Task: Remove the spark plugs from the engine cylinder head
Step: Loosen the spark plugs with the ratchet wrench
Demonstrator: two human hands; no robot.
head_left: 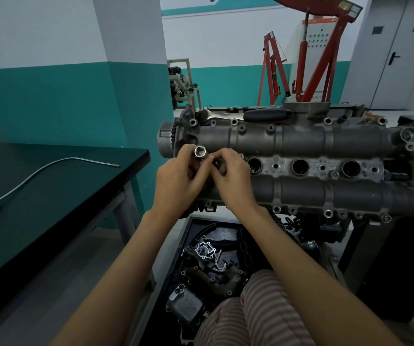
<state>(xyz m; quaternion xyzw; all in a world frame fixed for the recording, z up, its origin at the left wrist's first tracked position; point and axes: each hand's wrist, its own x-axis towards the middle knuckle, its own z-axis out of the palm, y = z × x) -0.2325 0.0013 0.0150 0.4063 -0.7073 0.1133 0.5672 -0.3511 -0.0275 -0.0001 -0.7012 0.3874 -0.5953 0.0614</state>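
We hold short silver metal socket [200, 152] in left hand [179, 182], fingers curled round it, open end tilted up toward us. Right hand [232, 179] pinches at socket's lower end; what it pinches hidden, cannot tell if plug. Both hands over leftmost well of grey cast cylinder head [300, 146]. Three dark round plug wells [300, 167] lie rightward in row; right hand nearer. Chrome ratchet with black handle [248, 115] rests on far edge.

Both forearms are bare to the elbows, and the trousers [255, 318] carry fine pink-and-pale stripes.
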